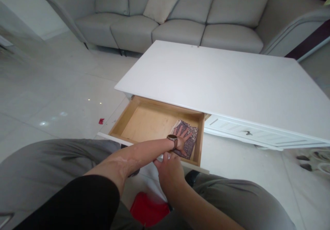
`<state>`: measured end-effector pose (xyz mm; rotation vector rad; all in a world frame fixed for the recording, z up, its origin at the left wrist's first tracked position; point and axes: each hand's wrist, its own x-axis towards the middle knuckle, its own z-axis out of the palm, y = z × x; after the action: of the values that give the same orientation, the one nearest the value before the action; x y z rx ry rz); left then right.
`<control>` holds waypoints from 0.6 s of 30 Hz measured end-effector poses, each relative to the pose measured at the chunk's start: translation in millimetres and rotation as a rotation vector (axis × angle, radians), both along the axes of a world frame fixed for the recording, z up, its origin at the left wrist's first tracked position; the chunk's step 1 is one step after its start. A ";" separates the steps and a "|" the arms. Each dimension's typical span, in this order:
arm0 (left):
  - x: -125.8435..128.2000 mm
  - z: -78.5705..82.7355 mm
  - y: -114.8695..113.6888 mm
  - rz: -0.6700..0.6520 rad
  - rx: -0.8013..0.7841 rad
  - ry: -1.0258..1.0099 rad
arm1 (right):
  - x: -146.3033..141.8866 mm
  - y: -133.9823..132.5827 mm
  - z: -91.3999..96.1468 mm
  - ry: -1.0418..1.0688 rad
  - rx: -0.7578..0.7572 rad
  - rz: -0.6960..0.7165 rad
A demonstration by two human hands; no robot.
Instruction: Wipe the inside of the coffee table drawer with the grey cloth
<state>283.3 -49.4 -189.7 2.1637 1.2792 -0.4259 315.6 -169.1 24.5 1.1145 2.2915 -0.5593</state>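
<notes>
Purple-brown with a pale, ornate pattern, the folded cloth (191,145) is lying inside the open wooden drawer (144,120), at its right end, just beside the side wall. We are resting our left hand (180,141) directly on top of it, palm down with the fingers fanned apart, so no gap is separating the two. Our left forearm, wearing a wristwatch (172,139), is crossing the drawer's white front panel (202,170). Our right hand (170,166) is sitting closer to us at that panel, its fingers bent; we are not managing to tell whether they are pinching the edge. From there the cloth is lying ahead and slightly rightward, so the left hand is being the nearer one. The cloth's long axis is running roughly front to back, toward the white surface (206,75). A cream strip is showing along its far left corner, while our left hand is hiding much of the middle.
</notes>
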 end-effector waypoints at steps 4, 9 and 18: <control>-32.1 10.1 8.6 0.011 -0.035 0.025 | 4.1 0.7 -1.4 0.015 -0.010 -0.002; -109.1 20.0 20.6 0.023 -0.048 0.090 | 5.8 -1.3 -2.5 0.013 0.007 0.018; -254.0 38.9 15.2 0.239 0.002 0.336 | 7.1 -1.7 -3.8 0.002 0.017 0.041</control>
<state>29.4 -34.2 -150.9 1.9638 1.6973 -0.7084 322.6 -170.8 20.7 1.0729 2.3190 -0.5262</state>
